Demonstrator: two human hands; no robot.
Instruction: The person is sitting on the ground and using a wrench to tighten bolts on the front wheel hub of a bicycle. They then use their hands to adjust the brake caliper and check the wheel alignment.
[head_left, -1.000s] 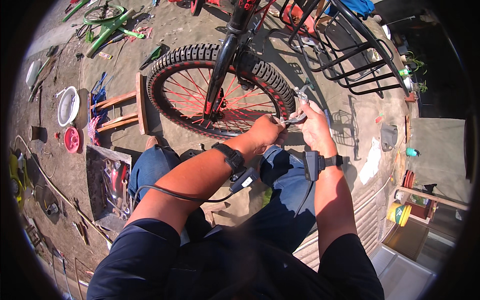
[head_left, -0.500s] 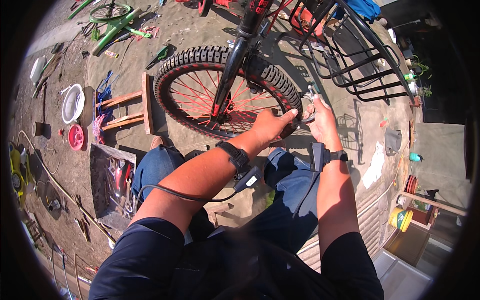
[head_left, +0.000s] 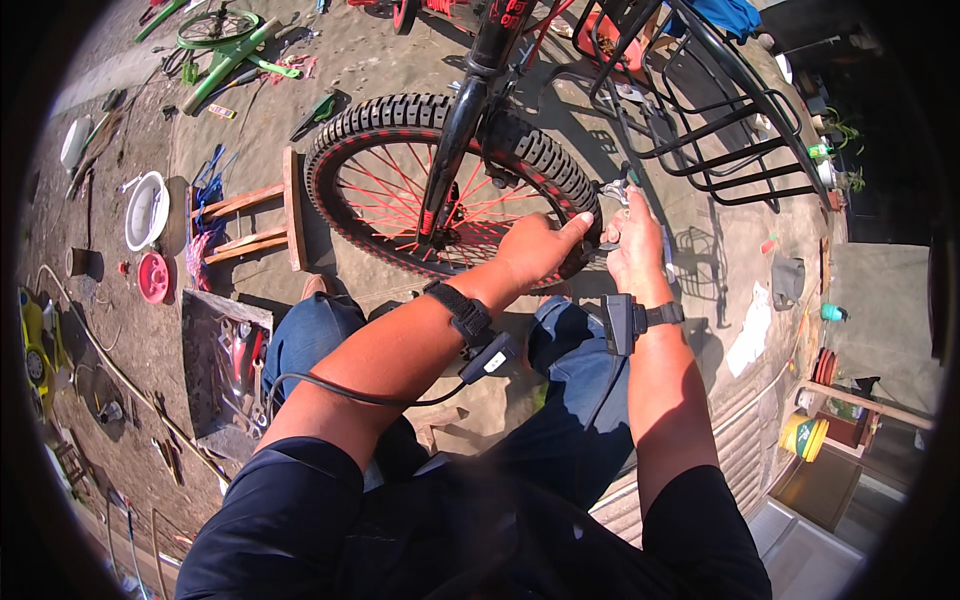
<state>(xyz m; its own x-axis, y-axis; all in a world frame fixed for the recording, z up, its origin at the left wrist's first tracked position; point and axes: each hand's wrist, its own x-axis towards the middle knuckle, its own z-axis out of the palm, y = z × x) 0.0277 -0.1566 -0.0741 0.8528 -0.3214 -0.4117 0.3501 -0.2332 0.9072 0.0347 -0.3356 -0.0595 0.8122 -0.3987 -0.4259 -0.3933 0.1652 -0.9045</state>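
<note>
A bicycle wheel (head_left: 375,113) with a knobby black tyre and red spokes lies in front of me, carried by a black fork (head_left: 462,140). My left hand (head_left: 538,246) is wrapped over the tyre's near right side, thumb pointing right. Just beside the tyre, my right hand (head_left: 637,245) is closed around a small silver metal tool (head_left: 612,189) with a dark end; its exact kind is hard to make out. The fingers of my right hand hide part of it. Whether the tool touches the tyre cannot be seen.
A black wire rack (head_left: 735,150) stands at the far right. To the left are a wooden stool frame (head_left: 294,210), a metal toolbox (head_left: 195,370) with wrenches, a white basin (head_left: 147,212) and a pink bowl (head_left: 153,277). Green bicycle parts (head_left: 232,68) lie at the far left.
My right hand has turned and shifted slightly left, and its fingers now close nearer the tyre. The wheel has shifted a little left. My left hand stays on the tyre.
</note>
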